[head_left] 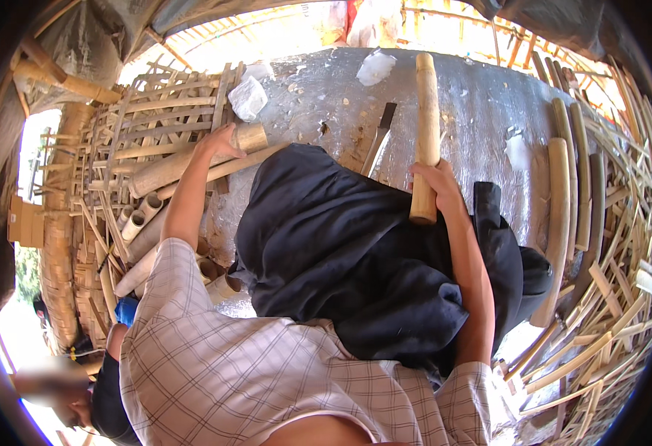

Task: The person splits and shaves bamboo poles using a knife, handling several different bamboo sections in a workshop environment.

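Note:
My right hand (436, 180) is wrapped around the lower part of a thick, pale bamboo pole (425, 111), which stands lengthwise before me with its near end over the dark cloth on my lap. Over on the left, my left hand (220, 143) lies with its thumb spread on a stout bamboo tube (181, 167); its fingertips are partly hidden. Between the hands, a large knife (379, 140) with a dark handle rests on the silvery sheet (296, 89), its blade end hidden behind the black cloth (318, 223).
Lattices of bamboo strips (166, 108) and cut tubes (134, 223) lie at the left. Bamboo poles (559, 201) and loose split strips (608, 349) crowd the right. A whitish lump (248, 98) sits past my left hand. Another person (107, 394) is at the lower left.

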`<state>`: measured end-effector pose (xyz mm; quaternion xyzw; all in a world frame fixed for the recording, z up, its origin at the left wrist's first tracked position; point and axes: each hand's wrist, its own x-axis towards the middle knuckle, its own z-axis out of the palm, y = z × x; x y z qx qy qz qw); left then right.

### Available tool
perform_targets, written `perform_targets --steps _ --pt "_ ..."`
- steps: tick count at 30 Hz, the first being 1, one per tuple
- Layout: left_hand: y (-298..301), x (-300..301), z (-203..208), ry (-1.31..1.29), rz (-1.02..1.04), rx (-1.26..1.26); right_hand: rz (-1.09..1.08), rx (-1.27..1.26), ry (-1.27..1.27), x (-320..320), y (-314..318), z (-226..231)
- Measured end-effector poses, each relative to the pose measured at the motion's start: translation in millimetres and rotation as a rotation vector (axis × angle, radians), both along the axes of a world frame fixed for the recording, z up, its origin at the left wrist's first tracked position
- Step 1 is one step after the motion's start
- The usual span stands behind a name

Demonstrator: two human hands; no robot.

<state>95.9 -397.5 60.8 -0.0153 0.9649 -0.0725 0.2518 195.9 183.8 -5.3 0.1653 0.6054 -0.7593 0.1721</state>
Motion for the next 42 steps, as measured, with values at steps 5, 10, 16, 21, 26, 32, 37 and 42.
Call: perform_targets --steps 5,10,16,21,26,32,37,42 --pt "27 4 23 0.083 -0.113 -0.001 -0.046 -0.03 0.06 3 6 -7" --pt "20 31 96 0.403 -0.088 0.176 -0.032 -0.071 0.093 0 -1 -3" --pt "86 48 185 0.854 -0.287 0.487 -0.057 -0.05 0.152 -6 6 -11" --pt "151 52 204 1.201 -0.204 0.853 -0.026 -0.072 0.138 -6 3 -18" --pt "234 13 193 1.287 -0.191 1.389 -0.072 -0.181 0.082 8 6 9" --pt "388 -2 177 1.058 -0.137 1.802 -0.202 -0.157 0.073 17 43 25" --pt "441 -27 154 0.993 -0.254 1.744 -0.332 -0.221 0.102 23 60 58" --pt "472 -38 164 0.925 -0.29 1.671 -0.387 -0.183 0.152 31 80 84"
